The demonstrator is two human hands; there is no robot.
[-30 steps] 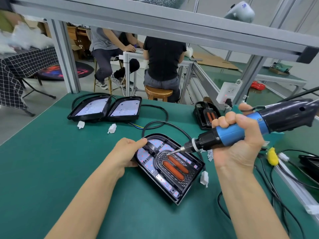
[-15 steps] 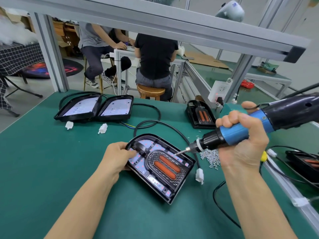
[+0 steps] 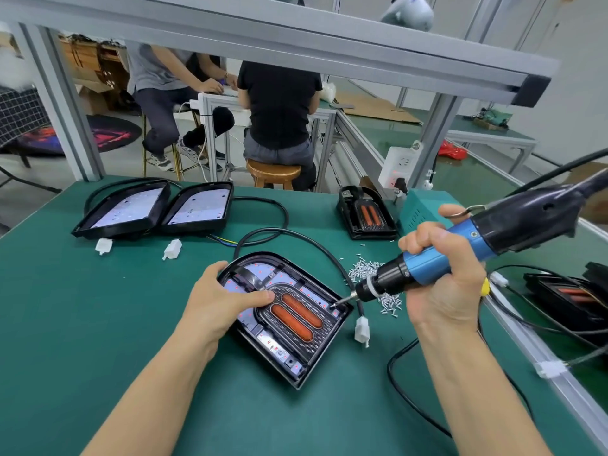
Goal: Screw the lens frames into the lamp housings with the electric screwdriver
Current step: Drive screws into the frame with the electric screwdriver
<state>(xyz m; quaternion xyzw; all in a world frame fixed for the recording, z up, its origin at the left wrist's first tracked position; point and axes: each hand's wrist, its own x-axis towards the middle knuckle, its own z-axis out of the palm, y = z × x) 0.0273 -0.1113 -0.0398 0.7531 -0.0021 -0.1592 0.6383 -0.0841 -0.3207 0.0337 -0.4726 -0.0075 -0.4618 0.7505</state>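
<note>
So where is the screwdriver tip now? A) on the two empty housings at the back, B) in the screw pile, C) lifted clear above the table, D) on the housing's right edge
D: the screwdriver tip meets the right edge of the housing, beside the lens frame.

4 lamp housings (image 3: 289, 317), 1 screwdriver (image 3: 460, 251), 1 screw pile (image 3: 365, 268), 3 white connectors (image 3: 362, 330).
</note>
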